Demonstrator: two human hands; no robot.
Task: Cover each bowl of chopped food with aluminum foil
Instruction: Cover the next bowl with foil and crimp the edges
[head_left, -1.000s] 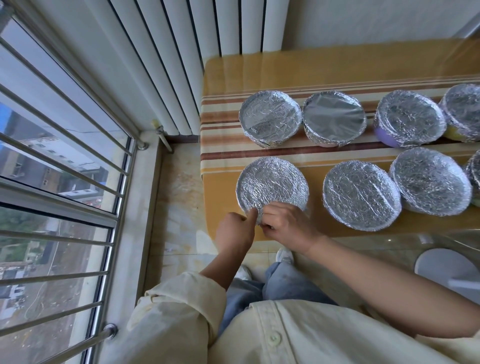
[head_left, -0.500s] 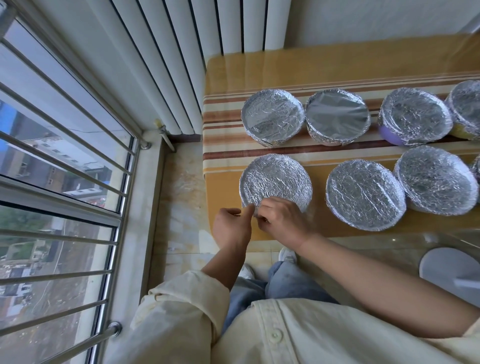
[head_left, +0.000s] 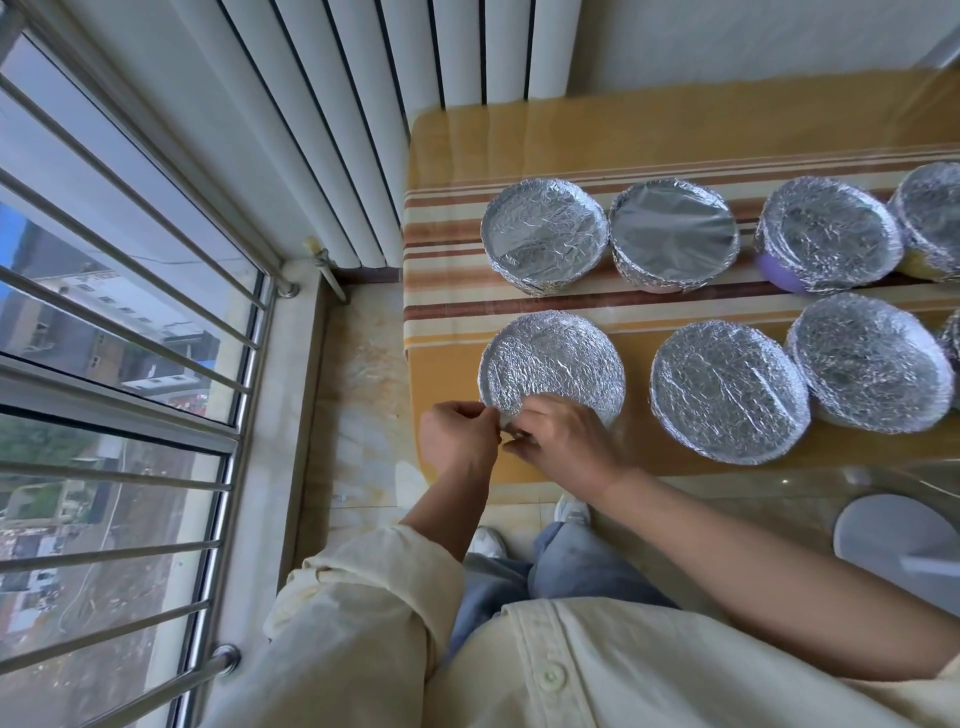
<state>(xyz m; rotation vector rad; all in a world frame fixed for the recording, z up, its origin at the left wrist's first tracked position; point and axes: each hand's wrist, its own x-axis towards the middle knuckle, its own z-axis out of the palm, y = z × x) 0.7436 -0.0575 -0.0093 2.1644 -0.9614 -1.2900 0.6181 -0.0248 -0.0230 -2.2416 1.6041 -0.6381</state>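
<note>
— Home or workshop?
— Home, surely, a high-rise flat: barred window (head_left: 130, 338) over rooftops (head_left: 119, 306) far below, white vertical slats (head_left: 337, 104) by the table's (head_left: 623, 130) far left corner, striped tablecloth (head_left: 447, 249), marbled floor tiles (head_left: 358, 364).

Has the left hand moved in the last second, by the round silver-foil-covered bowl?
Yes. The left hand crept along the foil-covered bowl's rim, away from the body and toward the window, judged against the yellow striped table's near edge.
</note>
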